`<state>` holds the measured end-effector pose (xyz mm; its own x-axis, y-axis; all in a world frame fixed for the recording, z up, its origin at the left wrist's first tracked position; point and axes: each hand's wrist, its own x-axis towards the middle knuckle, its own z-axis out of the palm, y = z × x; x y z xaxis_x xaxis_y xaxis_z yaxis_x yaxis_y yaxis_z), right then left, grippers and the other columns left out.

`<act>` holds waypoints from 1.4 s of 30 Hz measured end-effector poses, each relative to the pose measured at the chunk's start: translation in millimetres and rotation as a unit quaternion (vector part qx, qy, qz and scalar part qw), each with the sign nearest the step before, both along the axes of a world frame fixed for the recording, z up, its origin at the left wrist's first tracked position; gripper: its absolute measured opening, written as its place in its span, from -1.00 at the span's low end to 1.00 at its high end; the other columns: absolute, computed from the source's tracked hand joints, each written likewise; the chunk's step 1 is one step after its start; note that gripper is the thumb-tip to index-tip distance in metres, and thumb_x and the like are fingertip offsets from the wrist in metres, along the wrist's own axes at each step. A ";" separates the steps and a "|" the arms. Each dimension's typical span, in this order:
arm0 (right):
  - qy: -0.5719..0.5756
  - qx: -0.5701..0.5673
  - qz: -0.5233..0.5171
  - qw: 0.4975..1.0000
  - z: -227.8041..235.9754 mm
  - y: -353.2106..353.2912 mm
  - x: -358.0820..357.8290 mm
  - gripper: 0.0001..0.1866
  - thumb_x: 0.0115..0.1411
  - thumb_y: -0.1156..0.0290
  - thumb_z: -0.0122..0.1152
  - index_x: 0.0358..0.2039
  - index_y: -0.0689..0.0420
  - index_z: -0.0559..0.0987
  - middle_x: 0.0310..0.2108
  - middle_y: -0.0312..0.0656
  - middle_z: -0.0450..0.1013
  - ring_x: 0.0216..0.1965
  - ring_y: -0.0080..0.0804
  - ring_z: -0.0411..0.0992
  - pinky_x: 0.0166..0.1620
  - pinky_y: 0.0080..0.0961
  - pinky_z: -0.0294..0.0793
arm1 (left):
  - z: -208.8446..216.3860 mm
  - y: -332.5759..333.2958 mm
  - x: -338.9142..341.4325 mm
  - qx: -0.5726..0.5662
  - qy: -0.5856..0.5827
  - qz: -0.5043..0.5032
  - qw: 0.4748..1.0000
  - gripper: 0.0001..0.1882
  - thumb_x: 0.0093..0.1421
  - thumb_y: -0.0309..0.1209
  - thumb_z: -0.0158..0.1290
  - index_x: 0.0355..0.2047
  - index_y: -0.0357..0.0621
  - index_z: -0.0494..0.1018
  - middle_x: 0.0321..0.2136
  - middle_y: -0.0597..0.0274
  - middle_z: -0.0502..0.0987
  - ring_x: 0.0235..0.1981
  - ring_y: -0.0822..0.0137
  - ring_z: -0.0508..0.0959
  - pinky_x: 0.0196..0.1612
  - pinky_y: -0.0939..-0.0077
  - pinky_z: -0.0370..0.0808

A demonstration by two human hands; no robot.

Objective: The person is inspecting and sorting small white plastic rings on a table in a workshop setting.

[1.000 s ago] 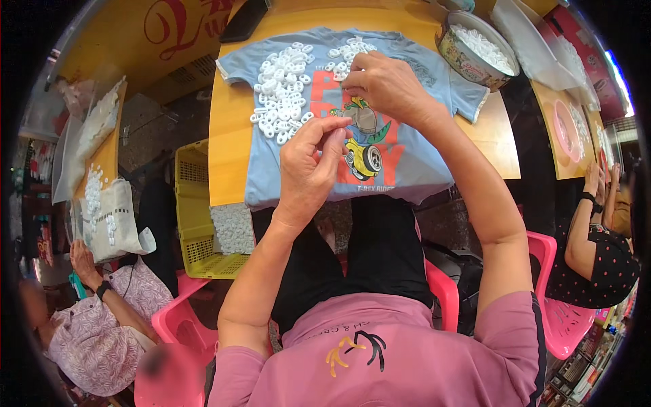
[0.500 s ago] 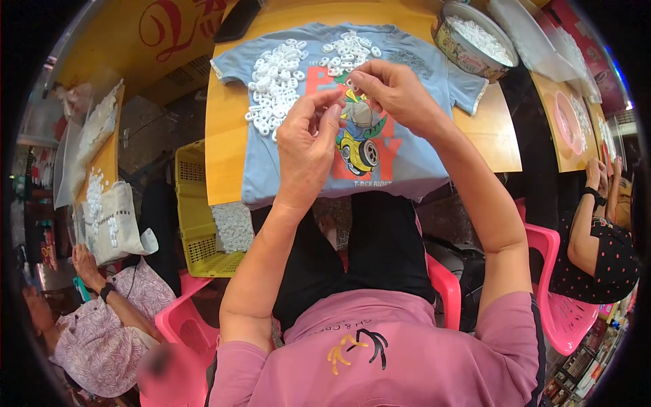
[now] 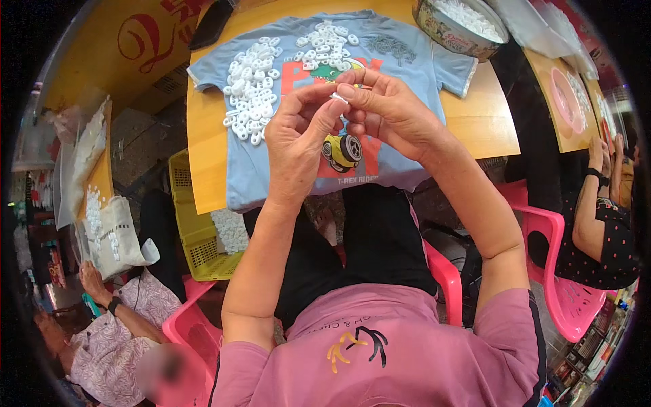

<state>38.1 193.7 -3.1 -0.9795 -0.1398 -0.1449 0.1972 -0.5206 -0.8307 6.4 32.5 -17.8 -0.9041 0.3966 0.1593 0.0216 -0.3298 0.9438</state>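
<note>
My left hand (image 3: pixel 296 139) and my right hand (image 3: pixel 390 112) meet above a light blue T-shirt (image 3: pixel 251 169) spread on the table. Thumbs and fingers of both pinch one small white plastic piece (image 3: pixel 339 98); its shape is mostly covered by my fingertips. A long heap of white oval plastic pieces with two holes (image 3: pixel 252 91) lies on the shirt, left of my hands. Just beyond my fingers is a smaller heap of the same pieces (image 3: pixel 327 44).
A round tin (image 3: pixel 461 42) full of white pieces stands at the table's far right. A black flat object (image 3: pixel 211 24) lies at the far left. Beside the table is a yellow crate (image 3: pixel 186 217). People sit at tables on both sides, near pink chairs (image 3: pixel 553 271).
My right hand has come down from near the small heap to my left hand, and their fingertips now meet on the white piece. The whole view has shifted slightly.
</note>
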 end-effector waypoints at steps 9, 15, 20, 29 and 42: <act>0.110 0.268 -0.074 0.954 -0.9 1.6 14.6 -0.75 0.28 0.30 0.19 -0.17 0.24 0.55 -0.37 -0.33 0.48 -0.45 -0.68 0.39 -0.36 -0.70 0.43 | -2.5 -3.9 -3.6 -0.057 0.014 -0.009 0.998 -0.86 0.25 -0.47 0.13 -0.22 -0.26 0.48 -0.43 0.28 0.58 -0.47 0.60 0.49 -0.39 0.73 0.43; 0.079 0.129 -0.118 0.981 -5.5 3.3 26.4 -0.77 0.26 0.38 0.21 -0.17 0.28 0.52 -0.35 -0.24 0.52 -0.44 -0.63 0.44 -0.35 -0.70 0.45 | 5.8 2.8 6.1 -0.041 -0.002 -0.046 0.998 -0.88 0.26 -0.52 0.09 -0.21 -0.28 0.47 -0.36 0.29 0.56 -0.42 0.61 0.48 -0.35 0.74 0.42; 0.067 0.114 -0.148 0.980 -7.7 -2.3 29.9 -0.77 0.25 0.42 0.22 -0.16 0.29 0.51 -0.32 -0.22 0.53 -0.42 -0.62 0.46 -0.35 -0.69 0.47 | -0.5 9.7 6.0 -0.031 0.033 -0.016 0.999 -0.87 0.26 -0.52 0.09 -0.20 -0.26 0.46 -0.35 0.33 0.54 -0.39 0.62 0.47 -0.34 0.74 0.40; 0.184 0.490 -0.140 0.841 -0.7 36.3 20.7 -0.84 0.19 0.48 0.23 -0.23 0.24 0.58 -0.33 -0.25 0.53 -0.44 -0.60 0.45 -0.36 -0.66 0.41 | -9.5 9.9 5.2 -0.093 0.011 -0.022 0.995 -0.86 0.26 -0.48 0.09 -0.21 -0.27 0.45 -0.41 0.33 0.52 -0.43 0.61 0.49 -0.37 0.71 0.45; 0.185 0.782 -0.191 0.564 -16.5 97.4 -20.4 -0.79 0.13 0.28 0.27 -0.36 0.17 0.60 -0.39 -0.14 0.50 -0.37 -0.16 0.48 -0.26 -0.35 0.43 | -14.0 9.2 0.0 -0.072 -0.041 -0.015 0.996 -0.87 0.25 -0.47 0.10 -0.23 -0.26 0.47 -0.43 0.33 0.54 -0.48 0.58 0.49 -0.39 0.70 0.45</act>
